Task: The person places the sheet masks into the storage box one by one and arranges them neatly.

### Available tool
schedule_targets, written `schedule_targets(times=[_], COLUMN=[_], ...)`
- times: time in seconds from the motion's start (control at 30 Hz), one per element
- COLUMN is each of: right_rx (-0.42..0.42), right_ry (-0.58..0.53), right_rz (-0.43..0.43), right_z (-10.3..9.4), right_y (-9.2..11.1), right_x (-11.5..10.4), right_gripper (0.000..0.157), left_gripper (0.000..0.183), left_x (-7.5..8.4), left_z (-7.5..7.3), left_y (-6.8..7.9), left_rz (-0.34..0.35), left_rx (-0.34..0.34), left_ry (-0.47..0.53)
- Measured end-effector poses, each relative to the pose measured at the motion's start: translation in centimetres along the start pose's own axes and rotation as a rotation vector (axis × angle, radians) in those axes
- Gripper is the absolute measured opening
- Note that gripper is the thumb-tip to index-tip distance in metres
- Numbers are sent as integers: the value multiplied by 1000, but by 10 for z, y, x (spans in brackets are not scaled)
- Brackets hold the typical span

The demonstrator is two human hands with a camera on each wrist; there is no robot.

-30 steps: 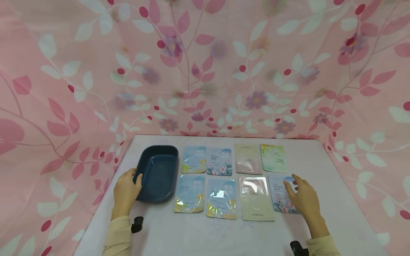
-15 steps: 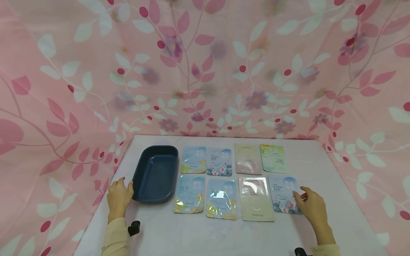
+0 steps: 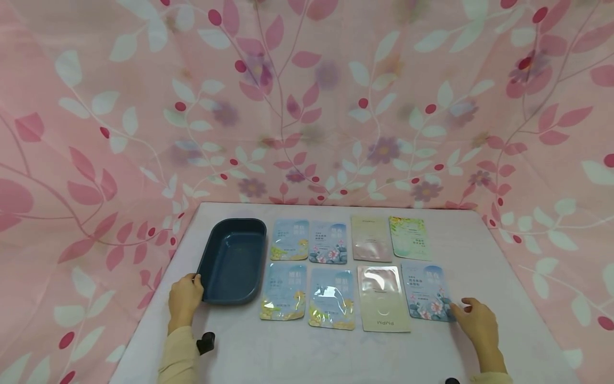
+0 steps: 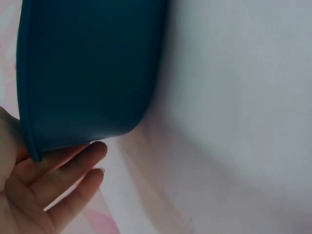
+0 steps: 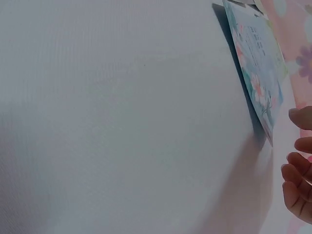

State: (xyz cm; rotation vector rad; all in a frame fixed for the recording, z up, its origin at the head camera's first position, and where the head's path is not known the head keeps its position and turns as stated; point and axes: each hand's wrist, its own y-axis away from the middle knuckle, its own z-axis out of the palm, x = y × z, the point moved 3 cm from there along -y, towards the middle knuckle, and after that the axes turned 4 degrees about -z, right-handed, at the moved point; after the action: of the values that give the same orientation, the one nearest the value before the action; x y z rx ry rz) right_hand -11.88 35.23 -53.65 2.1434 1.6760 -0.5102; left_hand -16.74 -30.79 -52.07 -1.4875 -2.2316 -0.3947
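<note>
A dark blue rectangular tray stands at the table's left side. My left hand is at its near left corner. The left wrist view shows several fingers against the outer wall, while the thumb passes behind the rim. Flat sachets, like face mask packets, lie in two rows right of the tray. Beside the lower right corner of the blue flowered sachet, front row, is my right hand, with loosely bent fingers and nothing in them. In the right wrist view a gap shows between that hand and the sachet.
The front row also holds a beige sachet and two blue-yellow sachets. Behind lie a green sachet, another beige sachet, a flowered sachet and a blue-yellow sachet. Floral cloth hangs behind the white table.
My right hand has drawn back rightward and toward me from over the flowered sachet. The left hand slid down off the tray's left side, then came in at its near corner.
</note>
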Motion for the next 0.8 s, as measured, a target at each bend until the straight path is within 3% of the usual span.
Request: schedule_targets(times=[0.27,0.5,0.67,0.8], right_rx=[-70,-66,-20,13], right_ry=[19,-11,-65,-110], right_rz=[76,129,131,180], right_z=[9,13,16,17], right_y=[0,2,0,-1], right_x=[20,22,19,16], right_gripper=[61,71,59,42], left_gripper=[31,31,30,28], left_x=[1,-1,-5,-5], left_z=[4,6,10,10], left_y=[2,3,3,3], left_rz=[19,30,37,39], left_rx=[59,112,162,188], left_ry=[13,56,82,102])
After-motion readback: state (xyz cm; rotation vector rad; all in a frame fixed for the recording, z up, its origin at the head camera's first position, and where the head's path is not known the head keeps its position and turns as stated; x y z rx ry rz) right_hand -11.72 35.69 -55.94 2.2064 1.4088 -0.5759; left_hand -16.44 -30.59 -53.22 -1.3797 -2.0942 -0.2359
